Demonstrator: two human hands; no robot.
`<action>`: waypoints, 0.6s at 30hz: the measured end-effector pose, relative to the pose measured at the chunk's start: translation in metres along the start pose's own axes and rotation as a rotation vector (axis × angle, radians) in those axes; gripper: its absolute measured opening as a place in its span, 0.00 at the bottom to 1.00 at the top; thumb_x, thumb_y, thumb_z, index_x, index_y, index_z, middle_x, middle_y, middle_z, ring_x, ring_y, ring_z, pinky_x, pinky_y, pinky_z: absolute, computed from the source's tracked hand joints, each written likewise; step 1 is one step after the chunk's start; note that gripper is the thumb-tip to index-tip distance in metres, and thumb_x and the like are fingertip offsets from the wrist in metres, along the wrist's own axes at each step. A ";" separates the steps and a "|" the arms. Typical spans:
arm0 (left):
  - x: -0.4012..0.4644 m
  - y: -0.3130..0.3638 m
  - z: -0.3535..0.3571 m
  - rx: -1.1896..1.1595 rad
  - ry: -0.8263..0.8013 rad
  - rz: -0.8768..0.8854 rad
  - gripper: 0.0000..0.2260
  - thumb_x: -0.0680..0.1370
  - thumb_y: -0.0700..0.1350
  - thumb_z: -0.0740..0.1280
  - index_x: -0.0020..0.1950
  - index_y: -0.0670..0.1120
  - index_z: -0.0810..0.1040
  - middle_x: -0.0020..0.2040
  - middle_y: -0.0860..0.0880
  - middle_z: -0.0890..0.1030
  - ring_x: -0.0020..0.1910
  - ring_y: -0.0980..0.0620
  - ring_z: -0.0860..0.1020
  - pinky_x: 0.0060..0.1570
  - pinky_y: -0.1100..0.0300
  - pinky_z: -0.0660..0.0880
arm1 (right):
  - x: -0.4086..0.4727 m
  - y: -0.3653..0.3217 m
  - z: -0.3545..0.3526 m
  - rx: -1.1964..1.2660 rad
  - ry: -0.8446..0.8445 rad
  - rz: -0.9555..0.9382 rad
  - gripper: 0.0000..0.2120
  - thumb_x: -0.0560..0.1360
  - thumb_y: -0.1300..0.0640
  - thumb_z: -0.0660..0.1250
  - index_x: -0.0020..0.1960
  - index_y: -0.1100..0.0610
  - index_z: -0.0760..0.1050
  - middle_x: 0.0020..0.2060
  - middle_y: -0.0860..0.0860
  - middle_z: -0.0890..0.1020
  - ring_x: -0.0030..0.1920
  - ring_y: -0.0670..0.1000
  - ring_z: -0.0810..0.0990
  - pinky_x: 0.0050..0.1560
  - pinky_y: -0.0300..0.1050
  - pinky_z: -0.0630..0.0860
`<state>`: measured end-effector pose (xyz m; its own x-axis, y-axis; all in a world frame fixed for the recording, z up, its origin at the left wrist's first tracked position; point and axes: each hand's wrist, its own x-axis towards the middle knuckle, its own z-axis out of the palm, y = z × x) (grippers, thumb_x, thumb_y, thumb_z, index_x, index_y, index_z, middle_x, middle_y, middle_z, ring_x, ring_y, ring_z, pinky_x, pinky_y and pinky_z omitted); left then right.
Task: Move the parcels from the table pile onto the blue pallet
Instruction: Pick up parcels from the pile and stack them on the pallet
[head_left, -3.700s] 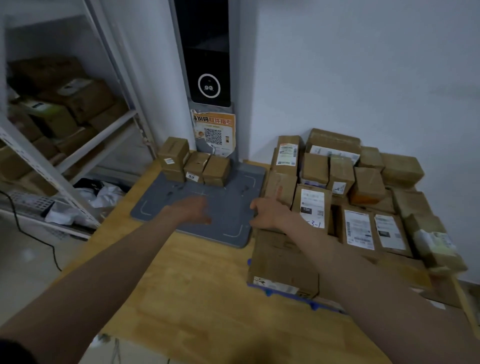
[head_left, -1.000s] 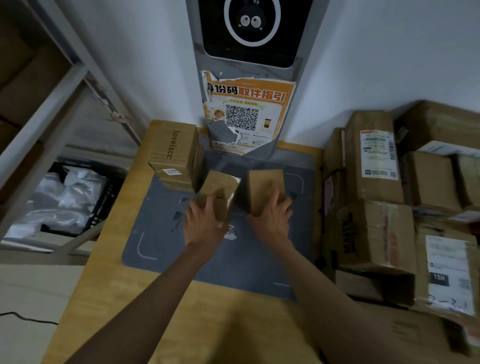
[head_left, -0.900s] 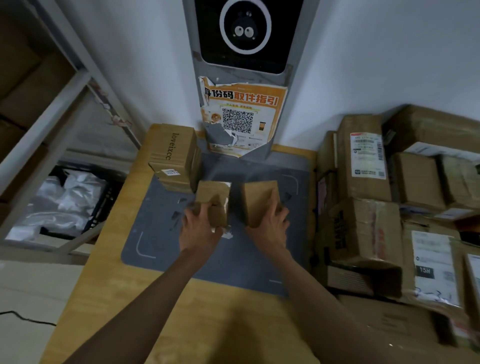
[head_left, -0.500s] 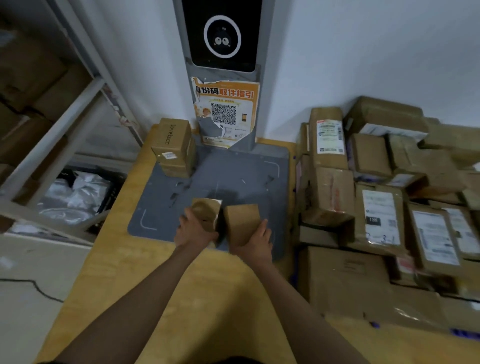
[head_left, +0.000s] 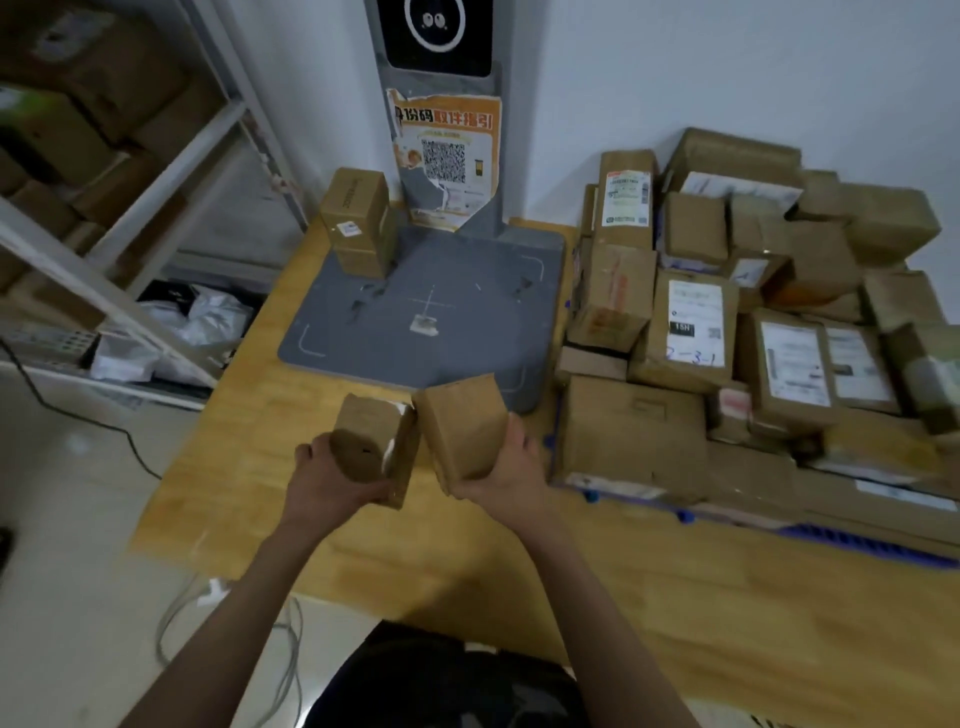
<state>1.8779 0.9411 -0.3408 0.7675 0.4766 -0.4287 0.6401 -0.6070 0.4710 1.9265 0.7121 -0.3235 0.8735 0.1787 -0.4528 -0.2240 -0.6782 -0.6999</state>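
I hold two small brown cardboard parcels side by side above the wooden table (head_left: 727, 613), just in front of the grey scanner mat (head_left: 415, 322). My left hand (head_left: 322, 483) grips the left parcel (head_left: 371, 447), which has a white label on its right face. My right hand (head_left: 514, 473) grips the right parcel (head_left: 460, 428). To the right lies a heap of several labelled parcels (head_left: 727, 332) on the blue pallet (head_left: 852, 540), whose edge shows under the boxes. Two stacked boxes (head_left: 356, 226) stand on the mat's far left corner.
A grey scanner post (head_left: 441, 104) with an orange QR poster rises behind the mat against the white wall. On the left stands a white metal shelf (head_left: 130, 182) with boxes and plastic bags. Cables (head_left: 218, 603) lie on the floor by the table's left edge.
Both hands lifted the two small parcels off the grey mat and drew them toward me, past the mat's front edge. The view pulled back and tilted down.
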 end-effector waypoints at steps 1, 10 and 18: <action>-0.016 -0.004 0.007 0.005 -0.014 -0.001 0.50 0.58 0.55 0.82 0.73 0.44 0.62 0.60 0.46 0.66 0.52 0.45 0.72 0.49 0.51 0.72 | -0.010 0.007 -0.004 -0.005 0.000 -0.013 0.57 0.62 0.47 0.79 0.78 0.52 0.45 0.69 0.55 0.61 0.69 0.60 0.63 0.63 0.55 0.68; -0.104 0.011 0.052 -0.003 0.025 0.040 0.49 0.59 0.56 0.81 0.73 0.44 0.62 0.63 0.46 0.66 0.56 0.43 0.74 0.46 0.53 0.71 | -0.072 0.045 -0.039 -0.012 0.079 -0.065 0.59 0.60 0.48 0.79 0.79 0.51 0.44 0.71 0.53 0.60 0.70 0.58 0.63 0.64 0.55 0.70; -0.114 0.039 0.039 -0.023 0.065 0.214 0.51 0.55 0.59 0.81 0.73 0.47 0.62 0.59 0.51 0.65 0.53 0.48 0.72 0.46 0.55 0.69 | -0.102 0.045 -0.076 0.053 0.232 -0.070 0.58 0.62 0.48 0.80 0.79 0.51 0.44 0.70 0.52 0.61 0.69 0.55 0.64 0.66 0.56 0.70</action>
<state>1.8140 0.8388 -0.3035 0.8861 0.3790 -0.2669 0.4625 -0.6844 0.5637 1.8601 0.6089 -0.2668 0.9622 0.0515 -0.2674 -0.1763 -0.6304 -0.7560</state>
